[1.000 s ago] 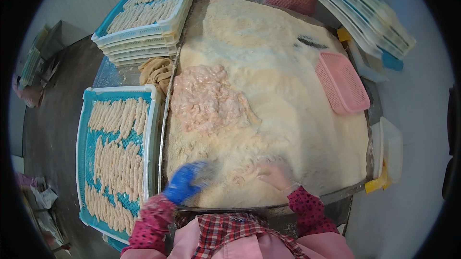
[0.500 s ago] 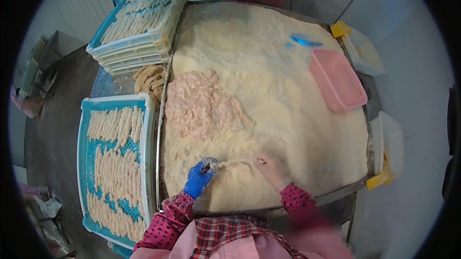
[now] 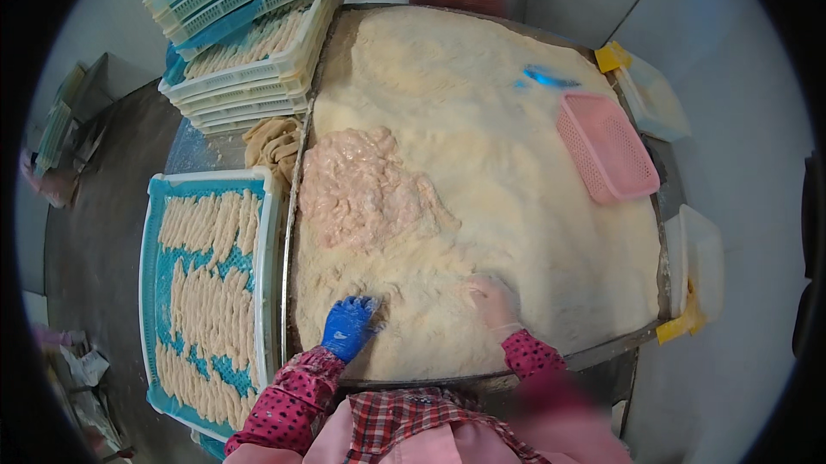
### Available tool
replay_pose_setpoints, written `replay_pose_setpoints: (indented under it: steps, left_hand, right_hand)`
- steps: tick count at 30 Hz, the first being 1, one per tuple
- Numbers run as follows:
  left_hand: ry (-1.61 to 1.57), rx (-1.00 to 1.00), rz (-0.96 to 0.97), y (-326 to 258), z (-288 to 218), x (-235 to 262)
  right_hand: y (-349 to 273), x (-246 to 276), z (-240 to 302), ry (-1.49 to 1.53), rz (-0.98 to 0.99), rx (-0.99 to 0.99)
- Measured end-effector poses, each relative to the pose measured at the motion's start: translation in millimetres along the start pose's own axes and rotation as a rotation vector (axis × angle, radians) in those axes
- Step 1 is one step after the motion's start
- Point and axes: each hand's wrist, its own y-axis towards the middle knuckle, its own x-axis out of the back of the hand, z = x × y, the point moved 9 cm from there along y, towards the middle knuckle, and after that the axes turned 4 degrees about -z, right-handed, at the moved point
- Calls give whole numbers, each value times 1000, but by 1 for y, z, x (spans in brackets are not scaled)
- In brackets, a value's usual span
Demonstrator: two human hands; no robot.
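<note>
"Where are the hands, measured from that meat heap [image 3: 366, 184]?"

"Both on the worker's side of it, down in the pale powder [image 3: 533, 232]. The left hand [image 3: 348, 328], in a blue glove, is just below the heap, fingers half bent and a little apart. The right hand [image 3: 495, 302] is lower right of it, fingers curled under."

"Holding anything?"

"I can't tell for either; the fingertips are down against the powder."

"And the heap itself?"

"Wet, glossy, lumpy and pink, spread broad and narrowing to a tip on its right. The powder around it is dry and fine, smooth to the right, crumbly and clotted below."

"What's to its left?"

"A plastic tray [image 3: 268, 275] with coated strips [image 3: 211, 300] on blue mesh: rough, matte, finger-slim. They lie side by side in three rows, long axes running roughly toward and away from the worker."

"To its right?"

"A pink perforated basket [image 3: 609, 150], well apart from it."
</note>
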Motion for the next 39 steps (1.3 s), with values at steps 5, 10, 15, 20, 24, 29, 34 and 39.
replay_pose_setpoints:
  steps: [5, 10, 15, 20, 24, 29, 34, 39]
  left_hand:
    - [-364, 258, -281, 11, 14, -18]
    - [-2295, 598, -125, 1, 10, -78]
    - [-1644, 146, -73, -7, -38, -35]
    - [-2168, 174, 167, -13, -55, -46]
    - [-2194, 457, -557, 17, -48, -23]
    - [-2362, 13, -845, 14, 20, -9]
    - [-2819, 254, -780, -18, 78, 100]
    - [-1132, 666, -1523, -197, 287, 217]
  right_hand:
    - [-5, -7, 70, -39, 19, 190]
    - [13, 26, 70, 72, -405, 93]
    - [-5, -60, 156, -321, -173, 412]
    - [-23, -67, 192, 89, 60, 571]
    - [9, -36, 162, 158, -187, 333]
    - [23, -69, 196, -47, -36, 591]
    - [156, -21, 9, -68, -299, 97]
    - [160, -36, 15, 150, -190, 5]
